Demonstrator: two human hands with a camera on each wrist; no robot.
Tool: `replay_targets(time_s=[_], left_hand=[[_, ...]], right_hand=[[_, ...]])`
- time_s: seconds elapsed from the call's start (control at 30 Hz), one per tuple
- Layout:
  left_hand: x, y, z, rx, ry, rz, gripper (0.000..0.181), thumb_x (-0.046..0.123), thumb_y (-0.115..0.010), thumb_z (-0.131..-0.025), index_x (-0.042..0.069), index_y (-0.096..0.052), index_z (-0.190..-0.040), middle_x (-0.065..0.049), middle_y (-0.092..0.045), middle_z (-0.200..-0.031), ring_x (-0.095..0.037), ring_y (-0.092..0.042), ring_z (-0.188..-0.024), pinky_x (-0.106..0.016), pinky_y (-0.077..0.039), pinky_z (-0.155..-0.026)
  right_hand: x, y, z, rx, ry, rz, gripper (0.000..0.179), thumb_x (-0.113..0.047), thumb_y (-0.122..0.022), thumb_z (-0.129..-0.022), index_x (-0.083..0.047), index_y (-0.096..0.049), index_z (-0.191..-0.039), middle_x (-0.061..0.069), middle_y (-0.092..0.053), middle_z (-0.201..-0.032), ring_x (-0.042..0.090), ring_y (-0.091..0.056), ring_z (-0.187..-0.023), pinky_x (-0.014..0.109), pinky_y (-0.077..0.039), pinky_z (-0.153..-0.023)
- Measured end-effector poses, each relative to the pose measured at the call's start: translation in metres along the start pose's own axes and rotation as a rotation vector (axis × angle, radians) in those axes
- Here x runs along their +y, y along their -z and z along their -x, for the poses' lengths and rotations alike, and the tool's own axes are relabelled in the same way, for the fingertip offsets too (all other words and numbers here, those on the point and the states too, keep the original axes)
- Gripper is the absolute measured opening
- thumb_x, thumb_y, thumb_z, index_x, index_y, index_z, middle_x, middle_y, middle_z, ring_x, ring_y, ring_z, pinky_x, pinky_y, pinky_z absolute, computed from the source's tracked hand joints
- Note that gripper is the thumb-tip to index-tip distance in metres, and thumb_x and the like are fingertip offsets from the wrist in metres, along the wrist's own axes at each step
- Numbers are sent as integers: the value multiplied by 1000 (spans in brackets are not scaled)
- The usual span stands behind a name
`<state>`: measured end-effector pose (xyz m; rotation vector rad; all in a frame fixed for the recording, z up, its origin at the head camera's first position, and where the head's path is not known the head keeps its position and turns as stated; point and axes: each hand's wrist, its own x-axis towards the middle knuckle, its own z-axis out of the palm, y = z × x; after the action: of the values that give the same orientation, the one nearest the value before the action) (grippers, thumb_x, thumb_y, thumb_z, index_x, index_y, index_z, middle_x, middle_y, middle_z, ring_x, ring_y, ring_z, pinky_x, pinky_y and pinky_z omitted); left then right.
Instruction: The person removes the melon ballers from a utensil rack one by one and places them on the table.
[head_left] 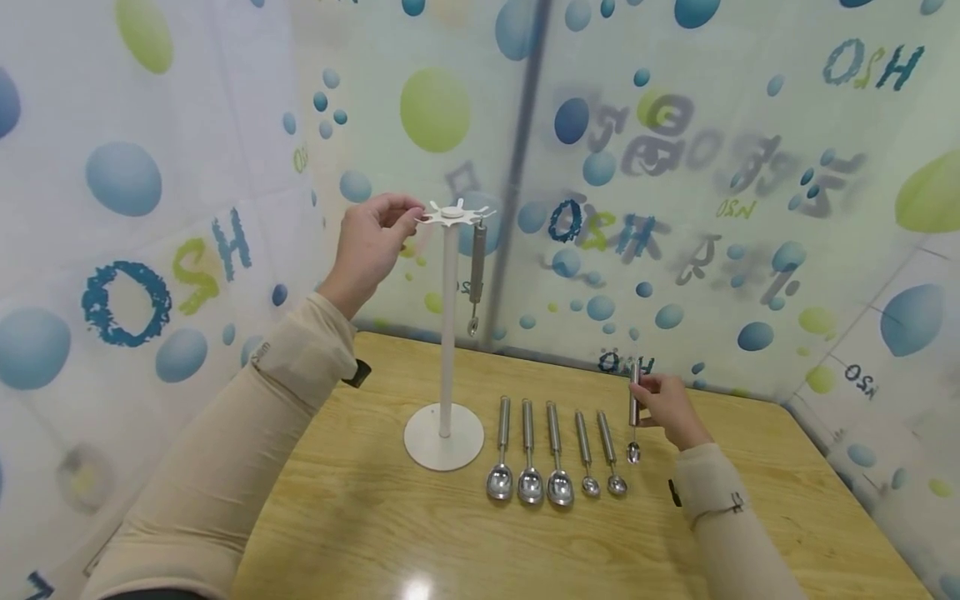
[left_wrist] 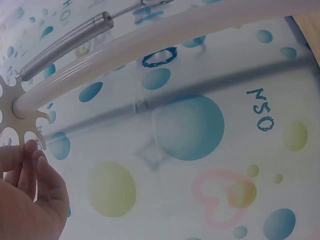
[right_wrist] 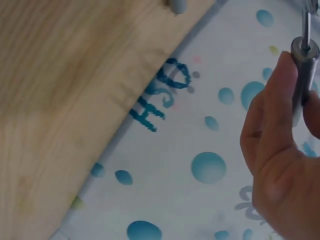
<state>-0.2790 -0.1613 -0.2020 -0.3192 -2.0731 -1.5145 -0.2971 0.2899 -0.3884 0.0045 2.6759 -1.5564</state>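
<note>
In the head view a white stand [head_left: 447, 333] with a round base and a star-shaped hook top stands on the table. My left hand [head_left: 377, 242] pinches one hook of that top between thumb and fingers, as the left wrist view shows too. From a hook on the right hangs a steel utensil [head_left: 477, 262] with a small bowl, bowl down. To the right, my right hand [head_left: 670, 408] grips a melon baller [head_left: 634, 396] by its thick steel handle, upright with the small bowl [head_left: 633, 452] down, close over the table.
Right of the base, three larger steel scoops [head_left: 530, 483] and two smaller ones [head_left: 590, 485] lie in a row on the wooden table [head_left: 360, 525], bowls towards me. A patterned curtain [head_left: 637, 292] closes off the back and both sides near the table edge.
</note>
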Motion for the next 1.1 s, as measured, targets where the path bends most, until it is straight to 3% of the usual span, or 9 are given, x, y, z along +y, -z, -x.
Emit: replay_targets(time_s=[0.2, 0.53, 0.93, 1.1], left_hand=[[2, 0, 0, -1, 2, 3, 27, 27, -64, -102, 5, -71, -116, -3, -67, -97, -16, -58, -87, -23, -51, -70], [5, -1, 0, 4, 20, -8, 27, 26, -64, -102, 4, -71, -117, -3, -67, -97, -16, -58, -87, -23, -51, -71], [5, -2, -1, 2, 21, -18, 24, 26, -62, -103, 7, -71, -115, -3, -67, -98, -16, -58, -89, -26, -51, -73], [5, -1, 1, 1, 38, -20, 25, 27, -63, -103, 7, -71, -116, -4, -67, -100, -16, -59, -89, -26, -52, -74]], right_hand=[[31, 5, -4, -77, -138, 55, 44, -15, -50, -108, 18, -44, -136, 29, -59, -115, 31, -64, -96, 44, -61, -75], [61, 1, -19, -215, -194, 121, 37, -9, -60, -102, 20, -50, -123, 20, -58, -99, 24, -61, -83, 41, -60, -73], [65, -7, -30, -176, -228, 261, 21, -3, -58, -102, 17, -59, -109, 18, -61, -88, 24, -64, -75, 39, -60, -66], [68, -9, -32, -178, -189, 364, 18, -2, -60, -101, 16, -62, -99, 19, -64, -82, 22, -66, -67, 37, -60, -62]])
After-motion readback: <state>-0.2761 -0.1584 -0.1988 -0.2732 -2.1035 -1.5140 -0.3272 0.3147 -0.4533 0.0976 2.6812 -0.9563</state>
